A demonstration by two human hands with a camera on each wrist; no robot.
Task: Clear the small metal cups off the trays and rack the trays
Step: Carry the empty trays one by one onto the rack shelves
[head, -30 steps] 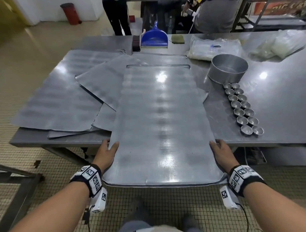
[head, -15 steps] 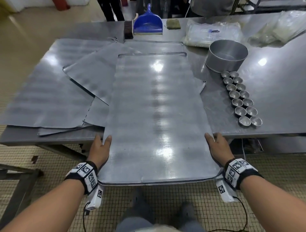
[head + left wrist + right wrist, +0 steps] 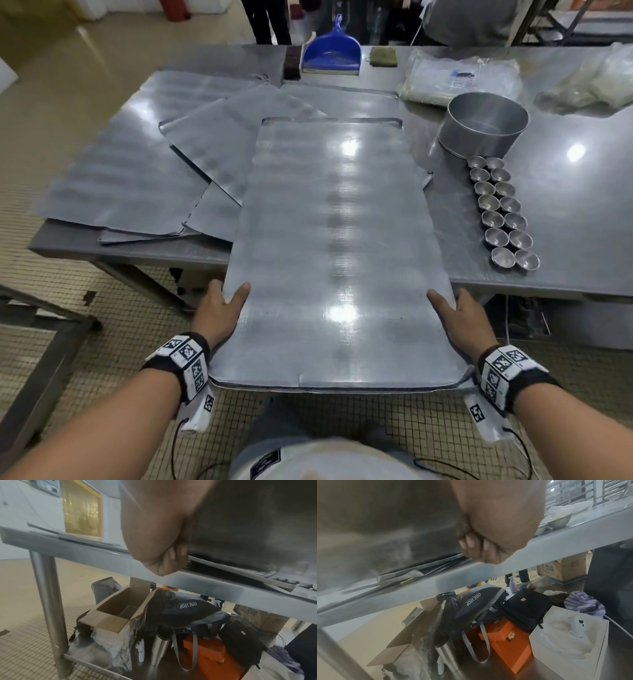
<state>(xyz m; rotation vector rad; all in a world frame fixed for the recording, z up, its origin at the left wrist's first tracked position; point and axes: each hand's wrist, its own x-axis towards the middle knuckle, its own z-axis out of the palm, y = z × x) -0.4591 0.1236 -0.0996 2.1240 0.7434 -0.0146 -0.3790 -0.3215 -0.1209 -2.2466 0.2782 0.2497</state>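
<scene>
A long flat metal tray (image 3: 335, 246) lies lengthwise over the table's front edge, its near end hanging out over the floor. My left hand (image 3: 219, 311) grips its left edge, thumb on top and fingers (image 3: 173, 555) curled underneath. My right hand (image 3: 455, 315) grips the right edge the same way, fingers (image 3: 471, 543) curled under the tray (image 3: 385, 520). The tray top is bare. Several small metal cups (image 3: 503, 212) stand in two rows on the table to the right. More flat trays (image 3: 137, 178) lie overlapping on the left of the table.
A round metal pan (image 3: 486, 126) stands behind the cups. A blue dustpan (image 3: 332, 51) and plastic bags (image 3: 459, 78) lie at the far edge. Under the table a shelf holds a cardboard box (image 3: 116, 611), a dark bag (image 3: 185, 609) and an orange box (image 3: 506, 642). People stand beyond the table.
The tray has slid toward me, more of it now overhanging the table edge. Both hands keep the same hold on its sides.
</scene>
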